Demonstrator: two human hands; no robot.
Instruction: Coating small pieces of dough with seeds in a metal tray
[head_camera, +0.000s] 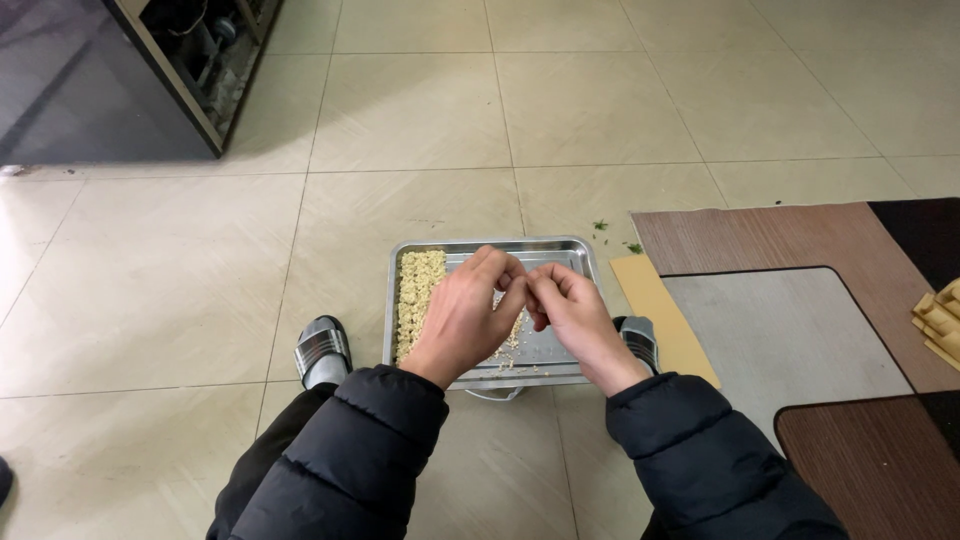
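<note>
A shiny metal tray (560, 247) lies on the tiled floor between my feet. A column of pale yellow kernels or small pieces (418, 295) fills its left side, and loose crumbs (512, 352) are scattered near its front. My left hand (466, 315) and my right hand (572, 314) meet above the tray's middle, fingertips pinched together on a small piece that I cannot make out. Both arms wear black padded sleeves.
My feet in grey slippers (322, 349) flank the tray. To the right lies a brown and grey mat (790, 330) with a yellow strip (655, 310) at its edge and yellowish pieces (940, 318) at the far right. A dark cabinet (110, 80) stands at the top left.
</note>
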